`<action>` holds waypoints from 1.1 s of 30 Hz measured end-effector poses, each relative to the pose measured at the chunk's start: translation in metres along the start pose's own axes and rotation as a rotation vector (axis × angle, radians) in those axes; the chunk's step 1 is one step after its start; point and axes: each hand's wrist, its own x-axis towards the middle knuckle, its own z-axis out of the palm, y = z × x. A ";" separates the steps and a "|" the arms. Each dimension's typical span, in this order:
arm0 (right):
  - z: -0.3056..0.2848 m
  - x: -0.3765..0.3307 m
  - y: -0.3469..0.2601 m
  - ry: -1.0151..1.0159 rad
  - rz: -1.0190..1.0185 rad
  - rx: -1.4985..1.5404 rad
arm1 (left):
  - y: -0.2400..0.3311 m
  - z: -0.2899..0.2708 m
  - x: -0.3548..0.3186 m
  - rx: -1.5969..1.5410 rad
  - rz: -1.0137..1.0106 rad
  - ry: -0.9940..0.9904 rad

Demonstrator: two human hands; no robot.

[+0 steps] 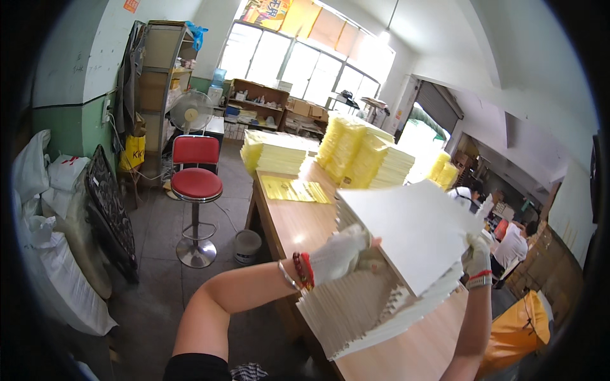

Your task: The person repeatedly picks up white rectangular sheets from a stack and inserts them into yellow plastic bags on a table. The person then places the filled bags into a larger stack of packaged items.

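A thick stack of white paper sheets [413, 241] is held tilted above the near end of a long wooden table [298, 225]. My left hand [340, 254], in a white glove with red and silver bracelets at the wrist, grips the stack's left edge. At the stack's right edge, my right hand [478, 257], also gloved, holds on. The lower sheets fan out toward me in a loose spread [356, 311]. Both forearms come in from the bottom edge.
Tall yellow paper piles [362, 155] and flat yellow sheets [295, 189] lie farther along the table. A red stool [196, 184], a white bucket [246, 246], a fan and shelves stand at left, with white sacks [60, 267]. Other people [515, 244] work at right beside an orange bag [518, 330].
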 end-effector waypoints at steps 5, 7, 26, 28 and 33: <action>-0.030 0.002 0.014 -0.170 0.048 -0.220 | 0.000 -0.039 -0.011 -0.027 -0.166 -0.185; -0.025 -0.002 0.004 -0.153 0.193 -0.297 | -0.002 -0.062 -0.028 0.224 -0.095 -0.237; 0.014 -0.161 0.288 0.080 0.272 -0.941 | -0.354 -0.290 -0.028 -0.664 -0.726 0.463; 0.024 -0.154 0.296 0.040 0.306 -0.949 | -0.336 -0.288 -0.023 -0.581 -0.789 0.518; 0.035 -0.139 0.304 0.007 0.346 -0.971 | -0.327 -0.288 -0.011 0.188 -0.656 0.153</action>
